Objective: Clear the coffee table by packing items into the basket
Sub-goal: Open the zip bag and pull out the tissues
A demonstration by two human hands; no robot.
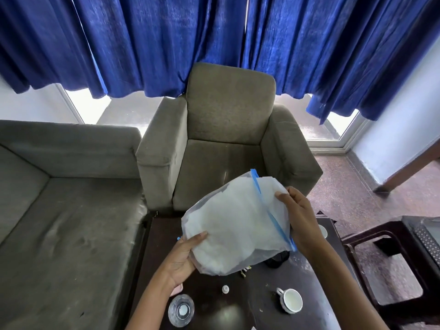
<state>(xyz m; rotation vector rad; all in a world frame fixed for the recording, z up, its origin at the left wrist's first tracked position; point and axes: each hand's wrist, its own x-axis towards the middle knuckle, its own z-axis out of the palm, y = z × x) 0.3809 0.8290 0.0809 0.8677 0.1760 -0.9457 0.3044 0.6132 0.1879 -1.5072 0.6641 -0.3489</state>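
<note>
A translucent zip bag (235, 225) is held in the air above the far part of the dark desk (257, 284), in front of the armchair (228, 139). Its blue zip strip runs along its right edge, from the upper middle down to the lower right, so the mouth is turned to the right and the closed bottom to the left; the long axis is tilted, lower at the left and higher at the right. The bag is filled with something white and soft-looking, which cannot be made out through the cloudy plastic.

The lower left corner is gripped by the left hand (183, 256), the thumb laid on the front and the fingers hidden behind. The flap beyond the zip is pinched by the right hand (297, 220), thumb on top.

Under the bag a black object (277, 258) is partly hidden on the desk. Nearer the camera a small white cap (225, 289) is seen, and to its right a white cup (290, 300) stands upright, its inside looking white. At the near left a clear glass dish (181, 310) is set, with a small white piece in its middle.

A grey sofa (59, 210) is placed to the left, and blue curtains (214, 44) hang behind.
</note>
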